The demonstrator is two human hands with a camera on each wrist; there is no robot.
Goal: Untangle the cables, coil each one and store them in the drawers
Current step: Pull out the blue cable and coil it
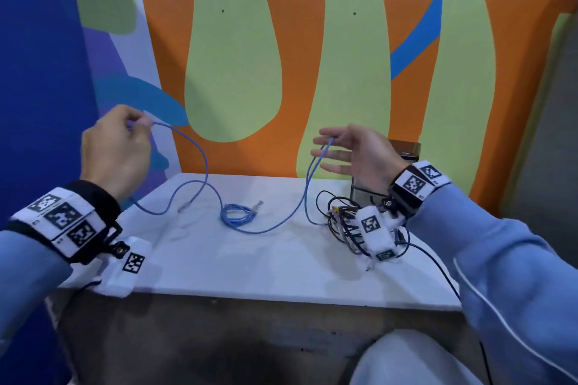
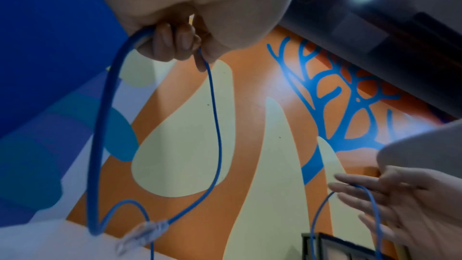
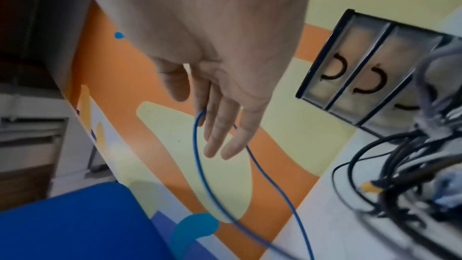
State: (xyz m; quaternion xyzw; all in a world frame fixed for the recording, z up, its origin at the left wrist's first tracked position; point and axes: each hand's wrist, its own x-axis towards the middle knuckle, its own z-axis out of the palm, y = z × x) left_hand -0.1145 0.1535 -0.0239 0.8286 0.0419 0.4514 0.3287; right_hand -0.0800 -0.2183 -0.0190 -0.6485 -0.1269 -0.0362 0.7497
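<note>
Head view: left hand (image 1: 114,151) pinches the blue Ethernet cable (image 1: 203,159); right hand (image 1: 353,155), fingers straight, carries its loop. Best draw even loops, clear of the black tangle (image 1: 347,222).

A decorated indoor room: a bright painted mural wall (image 1: 312,56) behind a white-topped table (image 1: 250,259).

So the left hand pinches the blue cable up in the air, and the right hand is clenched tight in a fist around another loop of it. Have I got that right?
Not quite. The left hand does pinch the blue cable, but the right hand is no fist: in the right wrist view its fingers are straight and spread, the loop simply draped over them.
</note>
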